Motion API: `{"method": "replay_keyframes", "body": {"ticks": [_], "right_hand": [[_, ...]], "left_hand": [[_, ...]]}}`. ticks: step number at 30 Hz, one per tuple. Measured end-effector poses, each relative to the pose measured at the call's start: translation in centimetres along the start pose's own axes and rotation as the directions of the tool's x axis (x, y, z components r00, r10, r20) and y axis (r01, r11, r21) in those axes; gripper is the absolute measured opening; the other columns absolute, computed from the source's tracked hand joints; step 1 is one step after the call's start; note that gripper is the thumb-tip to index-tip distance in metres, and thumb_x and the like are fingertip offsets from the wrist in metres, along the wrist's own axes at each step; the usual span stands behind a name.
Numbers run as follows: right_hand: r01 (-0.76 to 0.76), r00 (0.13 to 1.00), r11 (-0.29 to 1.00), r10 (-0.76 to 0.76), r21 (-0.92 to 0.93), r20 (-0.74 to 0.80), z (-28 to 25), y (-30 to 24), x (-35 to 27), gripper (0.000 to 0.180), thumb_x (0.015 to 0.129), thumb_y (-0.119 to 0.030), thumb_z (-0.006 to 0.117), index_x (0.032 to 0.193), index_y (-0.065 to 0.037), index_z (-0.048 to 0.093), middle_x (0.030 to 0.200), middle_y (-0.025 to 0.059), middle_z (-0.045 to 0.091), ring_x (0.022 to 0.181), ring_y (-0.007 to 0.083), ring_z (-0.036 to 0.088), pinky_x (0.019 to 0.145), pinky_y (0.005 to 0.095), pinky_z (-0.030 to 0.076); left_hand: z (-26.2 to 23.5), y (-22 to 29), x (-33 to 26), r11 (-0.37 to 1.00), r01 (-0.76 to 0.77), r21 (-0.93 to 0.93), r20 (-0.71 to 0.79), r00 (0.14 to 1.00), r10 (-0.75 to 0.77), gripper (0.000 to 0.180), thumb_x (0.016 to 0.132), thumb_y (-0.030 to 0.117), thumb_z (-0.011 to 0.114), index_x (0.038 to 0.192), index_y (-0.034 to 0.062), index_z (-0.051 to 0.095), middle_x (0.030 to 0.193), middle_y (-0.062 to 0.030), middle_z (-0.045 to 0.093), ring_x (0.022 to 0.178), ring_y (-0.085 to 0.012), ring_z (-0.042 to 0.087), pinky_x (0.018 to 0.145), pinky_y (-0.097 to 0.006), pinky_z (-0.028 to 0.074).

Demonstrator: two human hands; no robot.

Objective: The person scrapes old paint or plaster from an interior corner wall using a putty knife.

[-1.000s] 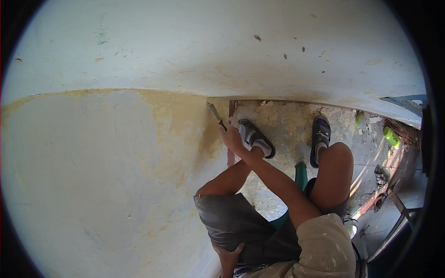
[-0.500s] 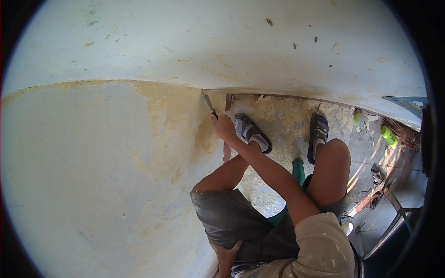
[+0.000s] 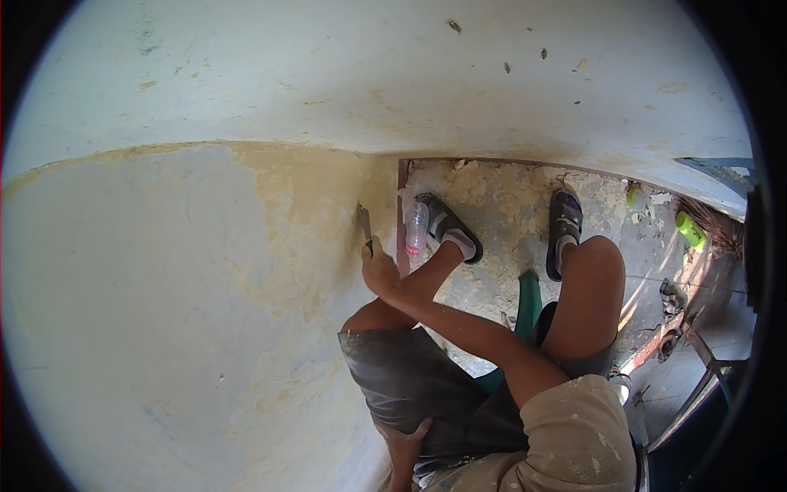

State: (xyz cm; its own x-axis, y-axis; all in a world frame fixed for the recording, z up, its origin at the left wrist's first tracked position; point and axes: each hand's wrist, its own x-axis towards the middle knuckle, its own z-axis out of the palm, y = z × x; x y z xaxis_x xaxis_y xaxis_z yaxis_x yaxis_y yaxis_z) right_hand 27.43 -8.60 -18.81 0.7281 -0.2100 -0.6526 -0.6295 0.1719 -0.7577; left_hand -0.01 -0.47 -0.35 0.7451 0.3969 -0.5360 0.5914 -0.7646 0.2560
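A patchy wall (image 3: 287, 221) is left of the right hand (image 3: 379, 273), whose fingers squeeze a scraper (image 3: 366, 223), blade just above them. Below them, the left hand (image 3: 402, 444) touches dark shorts (image 3: 447, 392); I can't tell its grip. Right of them is a clear bottle (image 3: 416, 230).

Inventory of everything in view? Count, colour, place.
flat metal-bladed scraper: 1, grey, dark handle, against left wall
painted walls: 2, off-white with tan patches, left and front
clear plastic bottle: 1, clear, beside left sandal
flaking floor: 1, grey-tan, below
lime-green plastic cup-shaped container: 1, lime, floor right
green plastic stool-like piece: 1, green, between legs
small objects, right: too unclear to count
strapped sandals: 2, dark, on feet
right hand: 1, bare, holding scraper
left hand: 1, bare, on grey shorts
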Motion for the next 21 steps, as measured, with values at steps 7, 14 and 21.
{"method": "replay_keyframes", "body": {"ticks": [7, 14, 21], "right_hand": [[-0.023, 0.999, 0.997, 0.026, 0.079, -0.033, 0.1, 1.5, 4.6, 0.028, 0.092, -0.025, 0.042, 0.107, -0.002, 0.049, 0.062, 0.0164, 0.058, 0.044, 0.0255, 0.057, 0.038, 0.0378, 0.043], [-0.204, 0.973, 0.895, 0.140, 0.397, 0.186, 1.9, 0.6, 0.4, 0.028, 0.089, -0.022, 0.045, 0.098, 0.003, 0.052, 0.066, 0.0181, 0.058, 0.045, 0.0256, 0.058, 0.036, 0.0381, 0.044], [-0.365, 0.921, 0.791, 0.231, 0.491, 0.314, -0.9, 4.3, 5.5, 0.030, 0.090, -0.032, 0.043, 0.098, -0.004, 0.048, 0.066, 0.0090, 0.049, 0.045, 0.0206, 0.053, 0.033, 0.0344, 0.041]], "left_hand": [[0.2, -0.3, -0.2, 1.000, 0.021, -0.002, 0.007, 1.000, -0.021, 0.122, 0.055, 0.035, 0.084, 0.139, -0.0062, 0.005, 0.139, -0.0257, 0.020, 0.131, -0.0363, 0.021, 0.108, -0.042, 0.022], [0.0, -0.5, -0.3, 0.998, 0.050, 0.032, -0.025, 0.998, -0.049, 0.120, 0.055, 0.025, 0.081, 0.139, -0.0051, 0.002, 0.138, -0.0240, 0.019, 0.130, -0.0345, 0.022, 0.108, -0.040, 0.021], [0.5, -0.9, -0.4, 0.998, 0.067, 0.022, -0.039, 0.997, -0.066, 0.120, 0.054, 0.024, 0.081, 0.139, -0.0054, 0.002, 0.139, -0.0242, 0.018, 0.131, -0.0349, 0.021, 0.109, -0.040, 0.019]]}}
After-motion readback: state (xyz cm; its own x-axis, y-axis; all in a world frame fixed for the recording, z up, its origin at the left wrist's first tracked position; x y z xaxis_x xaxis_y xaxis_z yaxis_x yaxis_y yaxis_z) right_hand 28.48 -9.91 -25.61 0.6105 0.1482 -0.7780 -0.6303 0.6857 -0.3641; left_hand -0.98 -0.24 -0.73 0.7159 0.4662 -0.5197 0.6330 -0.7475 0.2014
